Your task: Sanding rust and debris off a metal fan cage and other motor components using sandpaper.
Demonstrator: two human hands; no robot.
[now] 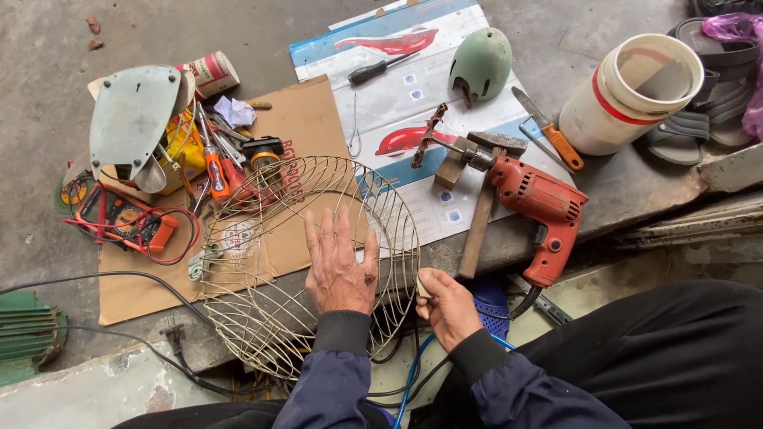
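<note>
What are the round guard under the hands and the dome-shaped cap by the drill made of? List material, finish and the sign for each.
Round guard: thin metal wire, dull yellowish plating; you see through its spokes and rings.
Dome-shaped cap: probably moulded plastic, matte pale green; smooth one-piece shell with scuffs, though painted metal is possible.

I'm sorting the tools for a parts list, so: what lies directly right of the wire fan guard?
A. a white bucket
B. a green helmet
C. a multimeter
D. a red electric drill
D: the red electric drill lies just right of the wire fan guard, beside a hammer.
</note>
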